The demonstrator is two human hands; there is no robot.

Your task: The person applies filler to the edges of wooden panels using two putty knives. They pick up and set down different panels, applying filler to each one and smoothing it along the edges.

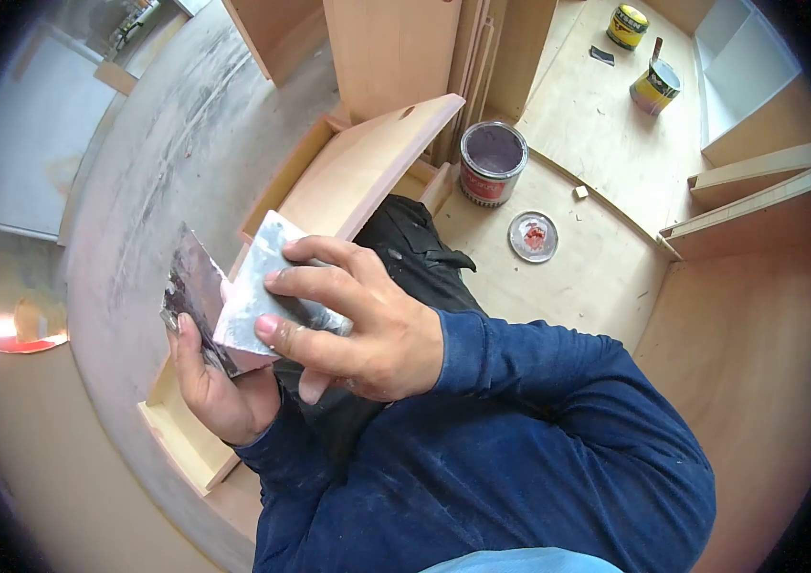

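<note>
My left hand point(233, 401) grips a smeared, dark metal putty blade point(197, 286) from below, its thumb along the near edge. Closed on a second, flat grey metal putty spreader point(262, 277) is my right hand point(381, 329), its fingers spread over the upper face. The two blades overlap, the right one lying over the left one's edge. Pale pinkish putty point(254, 361) shows at the lower edge between them. Beneath the hands is a wooden drawer point(329, 181) with a pink-smeared edge, partly hidden by my dark trousers.
An open can point(493, 164) of greyish-purple filler stands ahead, near its round lid point(532, 236) with a red smear. Farther right are a yellow can point(655, 88) with a stick and another yellow can point(627, 27). Wooden panels point(749, 191) lean at the right.
</note>
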